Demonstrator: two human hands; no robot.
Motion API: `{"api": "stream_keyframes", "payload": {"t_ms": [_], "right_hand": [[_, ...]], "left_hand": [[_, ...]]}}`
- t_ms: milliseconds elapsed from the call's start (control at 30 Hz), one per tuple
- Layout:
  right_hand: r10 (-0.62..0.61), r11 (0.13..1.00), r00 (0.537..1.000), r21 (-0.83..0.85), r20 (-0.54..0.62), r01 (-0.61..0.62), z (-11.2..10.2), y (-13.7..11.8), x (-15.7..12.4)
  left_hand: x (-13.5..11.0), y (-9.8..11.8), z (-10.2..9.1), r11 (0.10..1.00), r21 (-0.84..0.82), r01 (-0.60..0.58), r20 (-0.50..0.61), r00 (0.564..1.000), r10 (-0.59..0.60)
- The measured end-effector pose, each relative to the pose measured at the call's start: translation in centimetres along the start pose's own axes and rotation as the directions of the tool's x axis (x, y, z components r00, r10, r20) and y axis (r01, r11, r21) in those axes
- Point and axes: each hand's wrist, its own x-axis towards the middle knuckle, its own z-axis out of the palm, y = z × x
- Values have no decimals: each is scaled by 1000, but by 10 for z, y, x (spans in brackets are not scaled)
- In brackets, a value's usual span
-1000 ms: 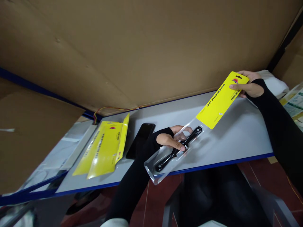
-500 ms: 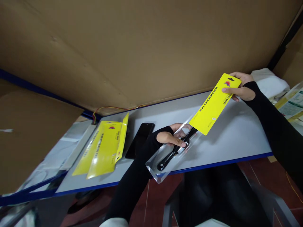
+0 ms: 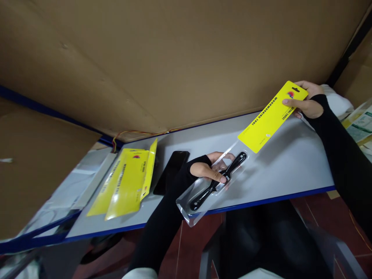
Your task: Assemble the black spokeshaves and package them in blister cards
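My left hand (image 3: 210,170) grips a clear plastic blister shell (image 3: 186,209) with a black spokeshave (image 3: 200,200) in it, thumb lying over the tool's middle. The spokeshave slants from lower left to upper right, both handle ends visible. At the upper right, my right hand (image 3: 309,102) pinches the top of a yellow backing card (image 3: 269,120), printed with "woodworking tool" and "spoke shave", between thumb and fingers. The card's lower edge meets the upper end of the shell; whether it is still inside there I cannot tell.
More yellow cards (image 3: 124,190) lie at the table's left, one propped upright. A black phone (image 3: 171,170) rests beside them. The grey table (image 3: 285,170) has a blue edge and a cardboard wall (image 3: 186,62) behind. White wrapping (image 3: 338,100) sits at the right.
My right hand has drawn the yellow card up and to the right, uncovering the spokeshave's upper handle. My left hand has stayed nearly in place around the shell.
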Motion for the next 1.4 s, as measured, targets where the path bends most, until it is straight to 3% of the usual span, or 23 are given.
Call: {"api": "stream_keyframes", "payload": {"t_ms": [367,633,800,1400], "right_hand": [[-121,992,992,34,-44,123,-3,-7,-1],[-10,1000,997,-26,78,12,-9,-10,-1],[-64,998,997,-18,41,64,-16,-11,0],[-2,1000,997,-11,74,2,-11,-13,-2]], "left_hand": [[-1,4,-3,1000,30,-9,-21,1000,9],[1,4,0,998,69,16,-42,999,-13],[2,6,-2,997,81,2,-36,999,1],[4,-1,0,999,26,34,9,999,-34]]}}
